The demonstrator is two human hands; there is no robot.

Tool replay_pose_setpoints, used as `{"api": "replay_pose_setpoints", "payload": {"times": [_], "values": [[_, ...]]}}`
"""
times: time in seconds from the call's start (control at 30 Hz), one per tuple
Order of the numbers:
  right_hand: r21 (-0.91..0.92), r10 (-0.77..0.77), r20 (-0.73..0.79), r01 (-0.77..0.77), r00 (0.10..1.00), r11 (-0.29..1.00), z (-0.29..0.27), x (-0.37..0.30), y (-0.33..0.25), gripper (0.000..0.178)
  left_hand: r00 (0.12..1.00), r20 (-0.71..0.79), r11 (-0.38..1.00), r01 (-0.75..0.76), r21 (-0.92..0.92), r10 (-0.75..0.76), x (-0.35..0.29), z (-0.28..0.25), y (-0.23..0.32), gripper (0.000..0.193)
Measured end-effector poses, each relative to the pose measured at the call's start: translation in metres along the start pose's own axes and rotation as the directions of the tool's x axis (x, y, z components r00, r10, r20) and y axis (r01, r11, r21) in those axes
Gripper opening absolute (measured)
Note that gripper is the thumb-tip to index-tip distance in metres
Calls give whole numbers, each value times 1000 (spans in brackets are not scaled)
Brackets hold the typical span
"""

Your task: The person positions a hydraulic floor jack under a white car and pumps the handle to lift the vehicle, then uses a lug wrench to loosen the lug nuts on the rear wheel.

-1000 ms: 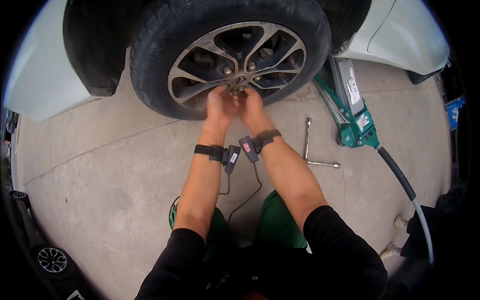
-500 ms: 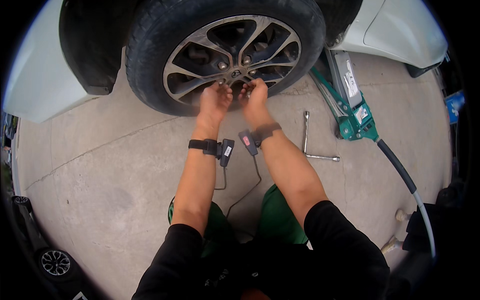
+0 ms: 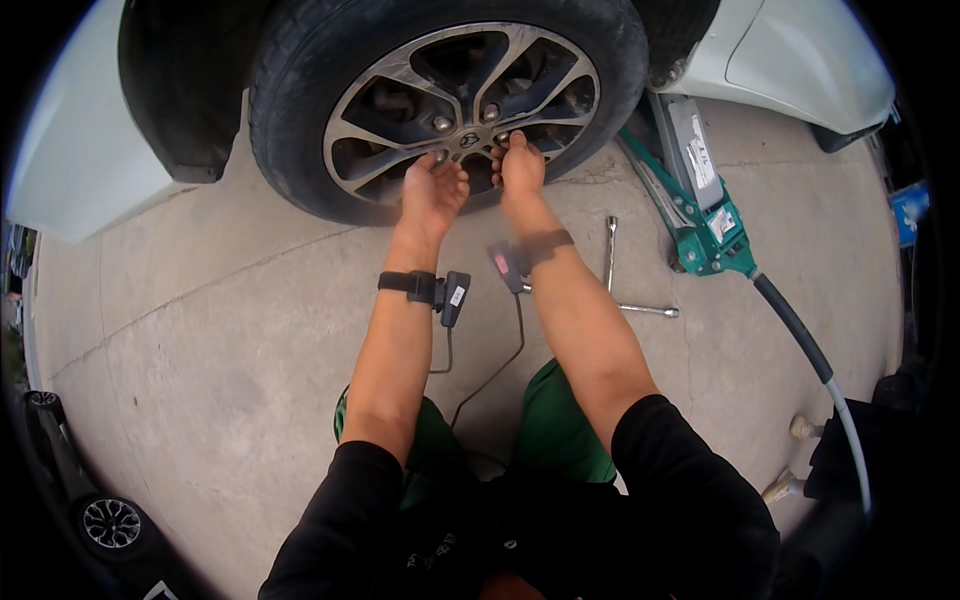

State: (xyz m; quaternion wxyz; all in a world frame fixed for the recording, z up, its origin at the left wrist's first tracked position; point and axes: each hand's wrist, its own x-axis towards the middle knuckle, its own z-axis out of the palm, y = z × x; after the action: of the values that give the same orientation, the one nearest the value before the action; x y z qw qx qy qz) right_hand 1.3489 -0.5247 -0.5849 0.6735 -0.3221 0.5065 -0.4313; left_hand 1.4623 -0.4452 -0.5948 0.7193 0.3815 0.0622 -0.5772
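A car wheel (image 3: 290,150) with a two-tone spoked rim is mounted in front of me. Two lug nuts, an upper left one (image 3: 443,124) and an upper right one (image 3: 491,112), show fully near the hub cap (image 3: 470,141). My left hand (image 3: 432,195) pinches a lug nut (image 3: 440,157) at the lower left of the hub, thumb and forefinger on it, the other fingers curled. At the hub's right side, my right hand (image 3: 521,168) has its thumb and fingertips closed on another lug nut (image 3: 503,138), partly covered by the fingers.
A chrome cross wrench (image 3: 612,262) lies on the concrete, partly behind my right forearm. To the right a green floor jack (image 3: 700,235) reaches under the white car body (image 3: 800,70), its long handle (image 3: 800,330) slanting toward me. Another person's shoes (image 3: 785,487) show at lower right.
My right hand has moved up and slightly right, from below the hub to the lug nut on its right. My left hand stays at the lower left nut.
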Motion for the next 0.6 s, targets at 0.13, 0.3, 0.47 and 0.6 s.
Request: {"api": "replay_pose_setpoints", "payload": {"times": [0.13,0.3,0.47,0.6], "values": [[42,-79,-13,79,997,996,3,3,4,19,998,-52,999,-47,-19,46,13,-14,-2,26],[30,78,46,-79,996,996,-3,6,2,21,998,-58,999,7,-38,-10,10,-10,-2,27],[60,0,23,-1,1000,998,1,4,4,25,1000,-8,1000,-4,-12,4,11,-10,-5,28],[34,80,40,-81,996,996,-2,2,0,22,998,-58,1000,-16,13,17,7,-9,-4,26]]}}
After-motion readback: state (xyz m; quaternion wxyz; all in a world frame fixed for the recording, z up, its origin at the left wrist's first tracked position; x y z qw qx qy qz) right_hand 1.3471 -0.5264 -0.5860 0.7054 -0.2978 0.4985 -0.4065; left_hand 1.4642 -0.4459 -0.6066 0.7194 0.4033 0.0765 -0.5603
